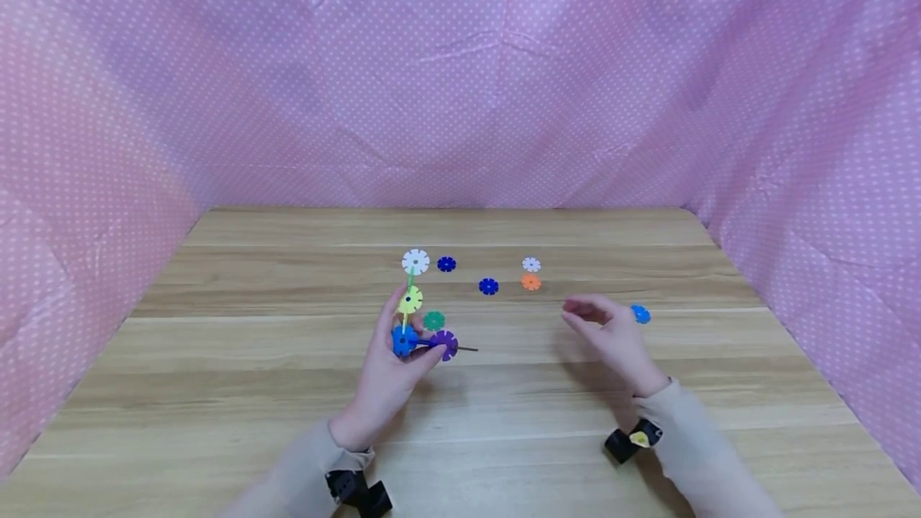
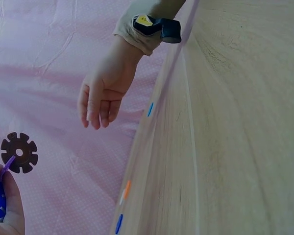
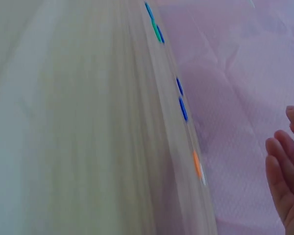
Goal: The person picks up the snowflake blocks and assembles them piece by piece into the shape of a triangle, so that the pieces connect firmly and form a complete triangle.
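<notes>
My left hand (image 1: 388, 354) holds a chain of notched plastic discs slotted together, pinching it by the purple disc (image 1: 448, 344). From the top, the chain shows a white disc (image 1: 415, 261), an edge-on green one, a yellow disc (image 1: 410, 299), then a blue disc (image 1: 404, 340). A brown disc (image 2: 19, 152) sticks out past the purple one at the other end. My right hand (image 1: 612, 334) hovers over the table with loosely bent fingers and nothing between them. Close beside it lies a light blue disc (image 1: 641, 313).
On the wooden table (image 1: 504, 438) lie loose discs: green (image 1: 434, 320) behind the left thumb, dark blue (image 1: 488, 286), another dark blue (image 1: 447, 264), orange (image 1: 531, 282) and white (image 1: 532, 264). A pink dotted curtain (image 1: 460, 86) encloses the back and sides.
</notes>
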